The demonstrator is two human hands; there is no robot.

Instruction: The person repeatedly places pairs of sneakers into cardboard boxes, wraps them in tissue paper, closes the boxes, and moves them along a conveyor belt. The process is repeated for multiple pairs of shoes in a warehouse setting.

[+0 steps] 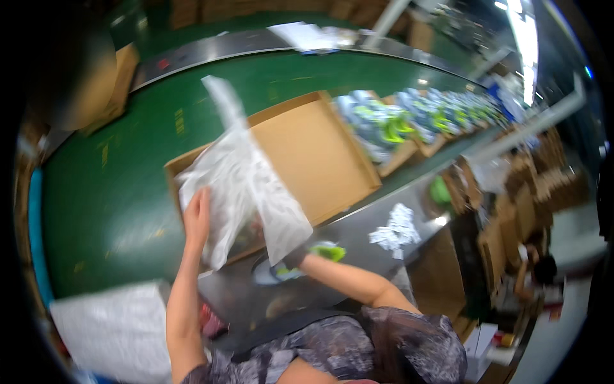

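Observation:
A thin white sheet (240, 185), crumpled and see-through in places, lies over the left part of an open, shallow cardboard box (313, 153). One strip of it stands up past the box's far edge. At the sheet's left side my left hand (197, 214) is closed, fingers together on its edge. My right forearm reaches in from the lower right; the sheet's lower corner hides that hand, so its fingers do not show. Just below that corner, a grey-blue and lime-green item (329, 251) lies on the metal ledge (358, 256), partly hidden by my arm. Motion blurs the picture.
The box rests on a green conveyor belt (128, 192). To its right runs a row of boxes with blue-and-lime items (384, 121). Crumpled white paper (396, 227) lies on the ledge, and a stack of white sheets (115, 326) sits lower left. Another person (537, 272) is far right.

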